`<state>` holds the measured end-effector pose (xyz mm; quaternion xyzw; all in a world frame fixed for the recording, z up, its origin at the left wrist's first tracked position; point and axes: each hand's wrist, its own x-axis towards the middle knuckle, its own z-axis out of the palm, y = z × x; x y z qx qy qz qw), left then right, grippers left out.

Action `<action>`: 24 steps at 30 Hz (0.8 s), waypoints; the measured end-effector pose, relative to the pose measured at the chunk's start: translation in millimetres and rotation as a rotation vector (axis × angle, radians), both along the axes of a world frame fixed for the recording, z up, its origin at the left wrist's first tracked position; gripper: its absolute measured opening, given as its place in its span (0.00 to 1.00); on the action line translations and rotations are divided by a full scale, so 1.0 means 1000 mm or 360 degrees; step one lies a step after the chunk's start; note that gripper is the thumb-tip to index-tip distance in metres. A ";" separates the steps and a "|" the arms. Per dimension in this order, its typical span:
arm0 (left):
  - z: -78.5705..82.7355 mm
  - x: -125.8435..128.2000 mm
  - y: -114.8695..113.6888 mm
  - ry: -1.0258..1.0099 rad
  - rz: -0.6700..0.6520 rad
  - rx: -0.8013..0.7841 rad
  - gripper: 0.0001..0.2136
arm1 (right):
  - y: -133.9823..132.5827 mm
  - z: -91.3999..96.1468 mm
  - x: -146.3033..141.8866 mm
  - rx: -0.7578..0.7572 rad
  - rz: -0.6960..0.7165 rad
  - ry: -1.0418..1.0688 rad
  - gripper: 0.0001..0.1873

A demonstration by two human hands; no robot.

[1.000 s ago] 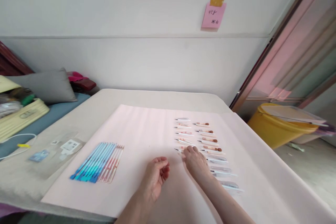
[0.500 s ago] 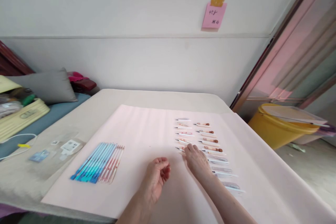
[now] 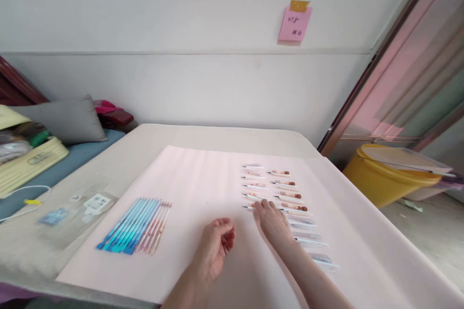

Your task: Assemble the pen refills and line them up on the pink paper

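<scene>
A cloth-covered counter (image 3: pixel 217 133) is carrying a pale pink sheet (image 3: pixel 203 174). Two columns of pens (image 3: pixel 290 195) are lying at the sheet's right side; a row of blue and reddish pens (image 3: pixel 132 224) is lying at its left. The right hand (image 3: pixel 271 219) is extending palm down from a forearm slanting in at lower right, its fingers covering part of the nearest pen (image 3: pixel 247 207) in the inner column, whose dark tip is showing beyond them; whether the grip is holding it cannot be told. The left hand (image 3: pixel 217 244) is standing apart, thumb uppermost, fingers forming a loose curl and showing nothing inside.
</scene>
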<state>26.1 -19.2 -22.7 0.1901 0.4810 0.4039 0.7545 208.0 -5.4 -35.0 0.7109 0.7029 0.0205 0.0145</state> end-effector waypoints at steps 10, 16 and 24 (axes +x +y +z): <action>0.012 -0.007 0.004 0.0181 -0.0155 0.0132 0.09 | -0.005 -0.001 0.000 0.0105 0.0061 -0.0017 0.14; 0.026 -0.040 0.025 0.1471 -0.0584 0.1029 0.12 | -0.017 -0.003 -0.014 0.0220 0.0249 0.0051 0.08; 0.003 -0.084 0.044 0.2709 -0.0844 0.0710 0.24 | -0.026 -0.004 -0.027 0.0236 0.0405 0.0110 0.06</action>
